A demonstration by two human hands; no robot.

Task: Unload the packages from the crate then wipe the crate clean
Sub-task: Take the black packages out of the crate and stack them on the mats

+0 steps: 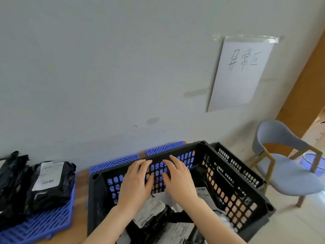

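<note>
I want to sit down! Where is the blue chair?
In the head view the grey-blue chair with wooden legs stands on the right, beside the black plastic crate, near the wall.

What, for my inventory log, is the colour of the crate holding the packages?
Black, with perforated walls; the crate shows best in the head view.

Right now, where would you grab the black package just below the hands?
From above, since the crate walls close off its sides. Pinch the black package at its wrinkled plastic beside the white label; the soft bag likely bunches easily there.
</note>
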